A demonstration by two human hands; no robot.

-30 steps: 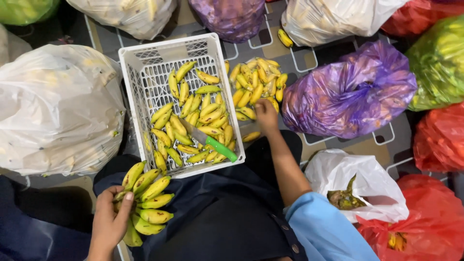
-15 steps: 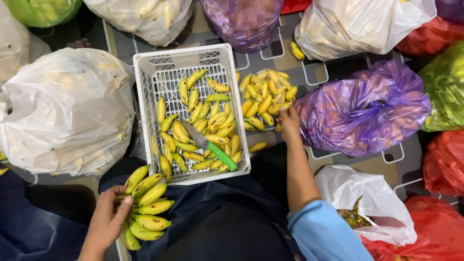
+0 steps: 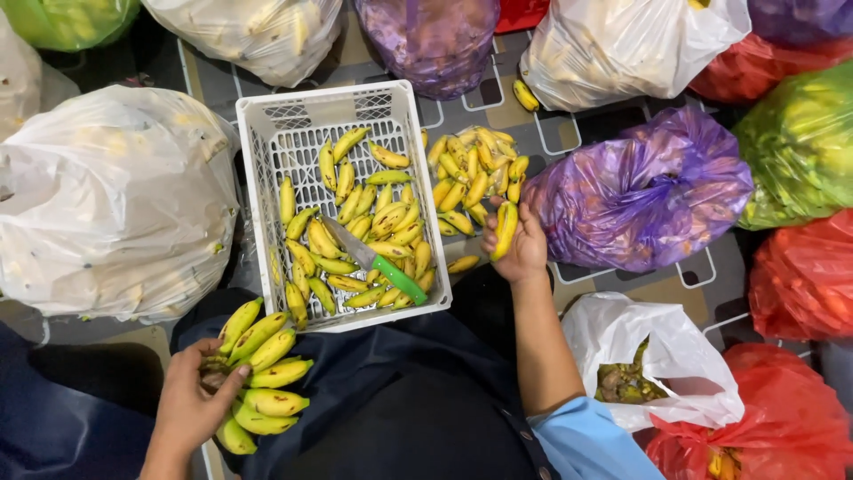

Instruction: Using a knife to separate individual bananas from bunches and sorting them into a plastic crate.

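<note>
Since half a second ago the right hand (image 3: 520,249) has closed round one banana (image 3: 505,229) at the near edge of the loose pile (image 3: 471,173) on the floor, where before it only rested against the pile. Its fingers wrap the fruit, which stands nearly upright in the grip, just right of the crate (image 3: 258,116). Meanwhile the left hand (image 3: 188,404) stays on the bunch (image 3: 262,373) lying on the dark lap, fingers curled over the stem end, thumb up against the fruit. White and slatted, the crate sits on the floor between the knees and holds many single small bananas, yellow and green, scattered in one layer; a knife (image 3: 373,260) with a green handle lies slanted across them, blade pointing up and left. Around it stand tied plastic bags: a big white bag (image 3: 107,204) to the left, a purple bag (image 3: 640,196) just right of the pile, another purple one behind the crate, green and red bags further right. An open white bag (image 3: 675,356) beside the right forearm holds dark brownish scraps, probably stems or peel, though the view is too dim to say.
</note>
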